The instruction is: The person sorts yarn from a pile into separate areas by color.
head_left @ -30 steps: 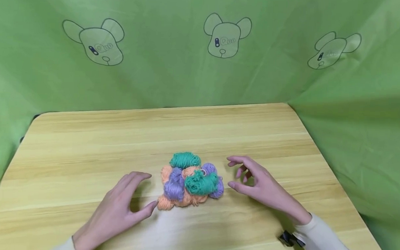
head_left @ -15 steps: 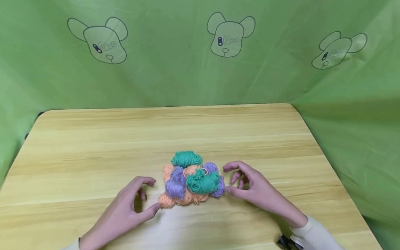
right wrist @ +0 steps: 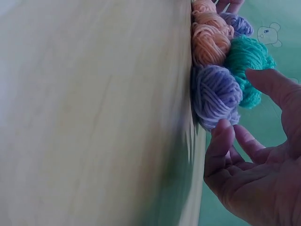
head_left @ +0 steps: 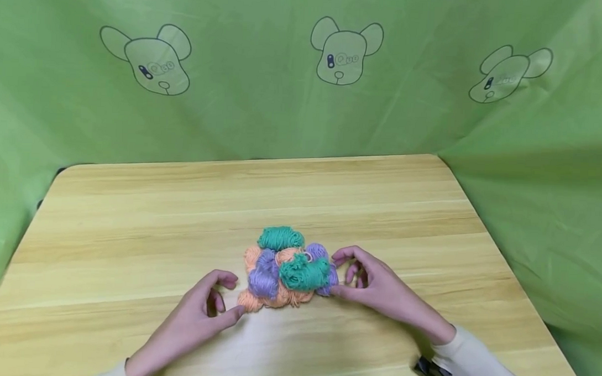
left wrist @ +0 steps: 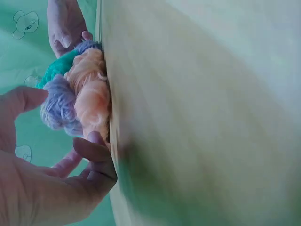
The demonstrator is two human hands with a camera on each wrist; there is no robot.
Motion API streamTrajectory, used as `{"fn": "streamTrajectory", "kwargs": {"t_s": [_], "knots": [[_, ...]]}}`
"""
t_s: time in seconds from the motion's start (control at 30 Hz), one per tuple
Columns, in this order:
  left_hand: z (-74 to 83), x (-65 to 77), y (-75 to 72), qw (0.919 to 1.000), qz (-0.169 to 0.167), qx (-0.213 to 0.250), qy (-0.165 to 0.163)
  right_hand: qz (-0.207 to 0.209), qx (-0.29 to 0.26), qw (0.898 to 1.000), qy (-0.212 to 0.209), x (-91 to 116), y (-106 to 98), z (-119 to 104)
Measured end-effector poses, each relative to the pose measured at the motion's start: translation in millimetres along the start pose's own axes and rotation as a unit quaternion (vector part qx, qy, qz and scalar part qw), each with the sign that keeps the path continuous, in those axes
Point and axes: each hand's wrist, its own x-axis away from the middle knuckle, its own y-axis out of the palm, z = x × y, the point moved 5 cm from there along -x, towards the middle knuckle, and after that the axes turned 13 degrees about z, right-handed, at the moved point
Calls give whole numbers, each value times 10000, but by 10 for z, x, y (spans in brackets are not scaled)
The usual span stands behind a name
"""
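Note:
A heap of small yarn skeins sits mid-table. One teal skein (head_left: 305,273) lies on top at the right, another teal skein (head_left: 281,239) at the back. A purple skein (head_left: 264,278) rests over peach ones on the left. My left hand (head_left: 194,314) is beside the heap, its thumb tip at the front-left peach skein (head_left: 249,301), fingers loosely bent and apart from the yarn. On the other side my right hand (head_left: 377,285) has its fingertips against or very near the right purple skein (right wrist: 216,94). Neither hand encloses a skein.
The light wood table (head_left: 145,221) extends around the heap. Green cloth (head_left: 244,97) with printed mouse-like heads hangs behind and along the sides. A small black object (head_left: 426,368) is by the right sleeve (head_left: 474,357).
Both hands have moved inward toward the heap, the right one up to the purple skein's edge. Their fingers have bent slightly more. The skeins keep their arrangement.

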Motion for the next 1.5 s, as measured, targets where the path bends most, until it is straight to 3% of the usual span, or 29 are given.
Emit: {"fn": "streamTrajectory", "kwargs": {"t_s": [0.23,0.83,1.2,1.5], "knots": [[-31,-7,63,9990,229,179,-331,-56,40,9998,165,-9,38,-7],[40,-78,172,9995,274,-31,127,-55,352,9992,-166,-68,107,-7],[23,-97,226,9998,16,195,-16,-130,337,9993,10,-39,118,2],[38,-103,227,9999,115,-19,7,-154,499,9986,-82,-63,124,-8]]}}
